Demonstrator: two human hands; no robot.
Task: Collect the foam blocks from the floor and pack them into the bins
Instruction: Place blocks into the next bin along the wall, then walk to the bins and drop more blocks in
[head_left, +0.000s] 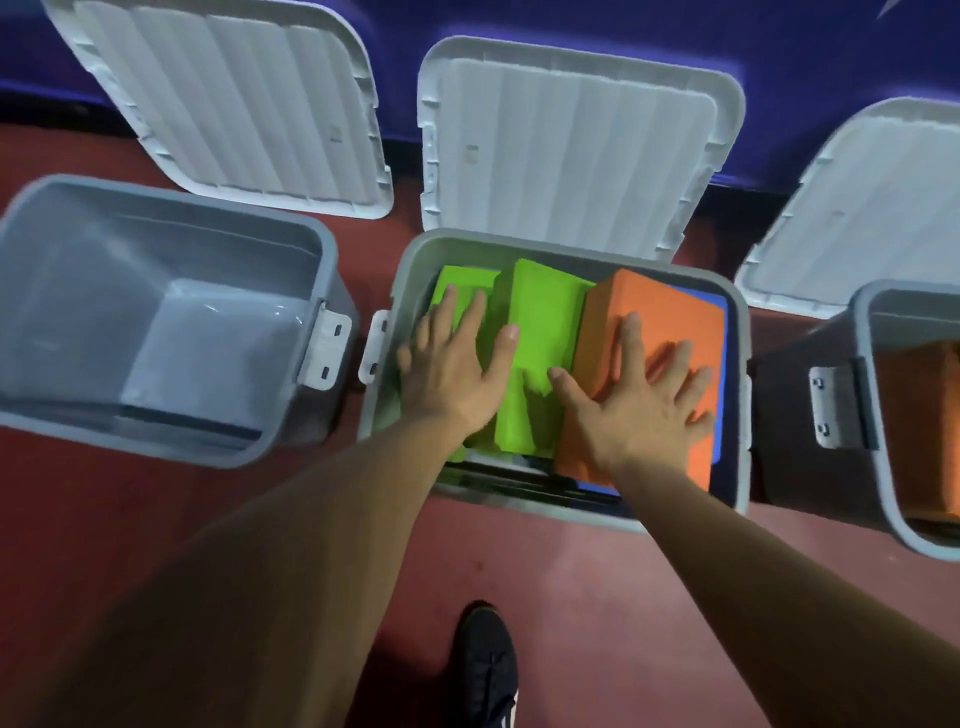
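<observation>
Red floor (571, 597), smooth, dim light; purple padded wall (571, 31) behind. Three grey bins in a row, white lids propped against the wall behind them. Middle bin (740, 415) packed: green foam blocks (545, 317) at left, orange foam block (660, 306) at right, blue edge beneath. Left hand (457, 374) flat, fingers spread, palm on the green blocks, gripping nothing. Right hand (644, 410) flat and splayed on the orange block. Left bin (322, 260) bare inside. Right bin (867, 332) shows orange within. Black shoe (485, 670) on the floor below.
</observation>
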